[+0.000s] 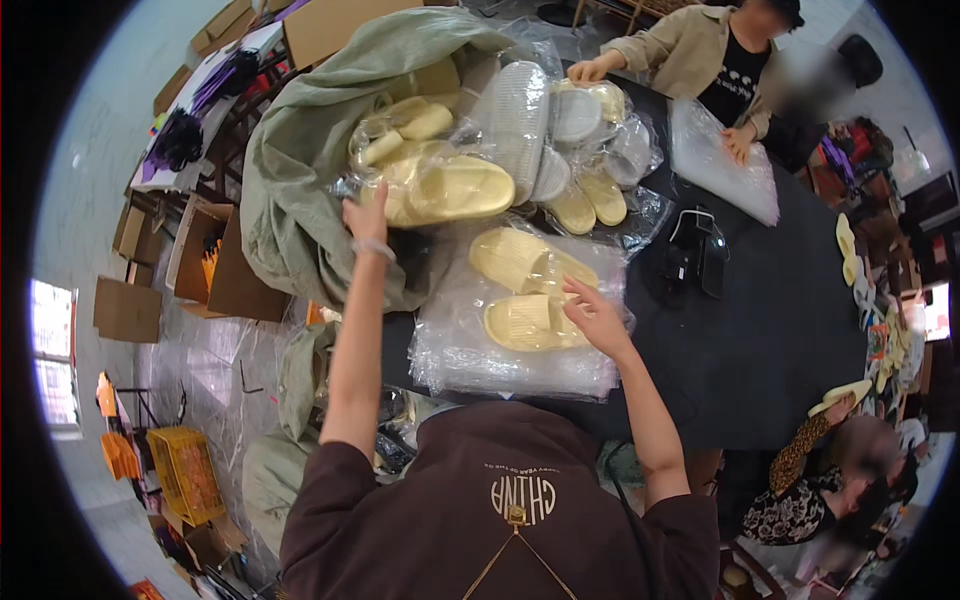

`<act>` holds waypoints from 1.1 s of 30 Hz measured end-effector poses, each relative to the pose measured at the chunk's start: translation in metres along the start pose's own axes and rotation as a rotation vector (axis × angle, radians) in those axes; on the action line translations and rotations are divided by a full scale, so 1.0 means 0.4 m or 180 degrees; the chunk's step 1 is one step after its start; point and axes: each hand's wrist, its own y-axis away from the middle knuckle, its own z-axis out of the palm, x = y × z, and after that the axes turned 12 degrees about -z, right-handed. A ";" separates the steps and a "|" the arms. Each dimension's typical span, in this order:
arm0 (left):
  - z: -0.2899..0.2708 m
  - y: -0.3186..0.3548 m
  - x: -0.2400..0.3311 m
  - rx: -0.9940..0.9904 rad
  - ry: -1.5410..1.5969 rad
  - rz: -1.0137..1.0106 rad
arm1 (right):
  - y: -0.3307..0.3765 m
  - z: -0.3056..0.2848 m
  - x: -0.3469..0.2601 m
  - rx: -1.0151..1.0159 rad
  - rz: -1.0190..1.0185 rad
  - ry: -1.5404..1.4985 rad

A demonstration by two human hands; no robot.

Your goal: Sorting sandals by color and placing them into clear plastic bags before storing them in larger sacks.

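Observation:
A pair of yellow ribbed slippers (512,258) lies side by side on a stack of clear plastic bags (470,358) in front of me. My right hand (598,318) is at their right end, its fingers stretched out and touching them or nearly so. Farther left, my left hand (368,214) grips the left edge of a bagged pair of yellow slippers (465,188); its fingertips are partly hidden by the plastic. That pair rests at the mouth of a large grey-green sack (300,160), where another yellow bagged pair (420,118) lies.
Grey bagged slippers (520,110) and small yellow ones (600,198) lie beyond the stack. A black device with a strap (698,250) sits right on the dark table (770,340). Across it, a co-worker's hand (740,143) presses on clear bags (705,165). Cardboard boxes (240,265) stand left.

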 end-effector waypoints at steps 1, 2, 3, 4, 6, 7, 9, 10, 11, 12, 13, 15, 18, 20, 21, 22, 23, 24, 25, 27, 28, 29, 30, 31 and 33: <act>0.019 0.119 0.014 0.0112 0.0357 0.0422 | 0.022 -0.014 0.001 0.0082 -0.0238 0.0390; 0.004 0.233 0.031 -0.0068 0.0443 0.1069 | 0.049 -0.058 0.019 0.0358 0.0026 0.0518; -0.027 0.335 0.029 -0.0352 0.0296 0.1290 | 0.076 -0.087 0.050 0.0631 0.0602 0.0592; -0.034 0.402 -0.026 -0.0765 0.0440 0.0946 | 0.108 -0.115 0.086 0.0682 0.0571 0.1019; 0.000 0.464 -0.191 -0.1233 -0.0036 0.0350 | 0.130 -0.131 0.107 0.0721 0.0554 0.1460; 0.021 0.480 -0.264 -0.1286 -0.0658 0.0102 | 0.123 -0.135 0.099 0.0527 0.1598 0.0297; 0.046 0.494 -0.329 -0.1178 -0.1088 0.0403 | 0.109 -0.140 0.095 0.0374 0.2615 -0.0888; 0.056 0.495 -0.337 -0.1022 -0.1508 0.0716 | 0.096 -0.135 0.101 -0.0146 0.2938 -0.1302; 0.061 0.496 -0.327 -0.1043 -0.1498 0.0729 | 0.090 -0.124 0.107 -0.0680 0.3239 -0.1720; 0.066 0.496 -0.316 -0.1030 -0.1507 0.0559 | 0.089 -0.099 0.118 -0.0499 0.2913 -0.1542; 0.067 0.495 -0.305 -0.1009 -0.1520 0.0388 | 0.089 -0.073 0.133 -0.0484 0.2910 -0.1541; 0.071 0.488 -0.292 -0.1173 -0.1628 0.0281 | 0.083 -0.040 0.154 0.0083 0.0932 -0.0299; 0.071 0.475 -0.340 -0.1423 -0.1439 0.0153 | 0.045 -0.059 0.064 0.0323 0.1282 -0.1149; 0.071 0.466 -0.372 -0.1537 -0.1128 0.0209 | 0.041 -0.077 0.024 0.0315 0.1771 -0.1725; 0.070 0.464 -0.390 -0.1625 -0.0675 -0.0245 | 0.050 -0.074 0.017 0.0296 0.1778 -0.1730; 0.074 0.465 -0.389 -0.1728 -0.0209 -0.0678 | 0.068 -0.077 0.009 0.0378 0.1747 -0.1814; 0.069 0.459 -0.392 -0.1740 -0.0208 -0.0678 | 0.088 -0.077 0.003 0.0458 0.1717 -0.1898; 0.056 0.447 -0.398 -0.1991 -0.0212 -0.1057 | 0.113 -0.065 0.016 0.0467 0.1723 -0.1891; 0.045 0.440 -0.394 -0.2255 -0.0216 -0.1426 | 0.141 -0.053 0.037 0.0543 0.1185 -0.1360; 0.016 0.426 -0.396 -0.2317 -0.0580 -0.0823 | 0.163 -0.056 0.067 0.0613 0.0667 -0.0821; 0.001 0.417 -0.395 -0.2102 -0.0610 -0.0440 | 0.166 -0.066 0.079 0.1069 0.0810 -0.0934; -0.004 0.418 -0.363 -0.1930 -0.0638 -0.0039 | 0.174 -0.076 0.090 0.1572 0.0960 -0.1021; -0.013 0.418 -0.332 -0.1891 -0.1010 0.0047 | 0.188 -0.081 0.101 0.1757 0.0922 -0.0877; -0.025 0.414 -0.342 -0.1901 -0.1026 0.0064 | 0.201 -0.067 0.097 0.1779 0.0929 -0.0887; -0.030 0.399 -0.379 -0.1530 -0.1157 0.0503 | 0.238 -0.042 0.102 0.0883 0.1340 0.0709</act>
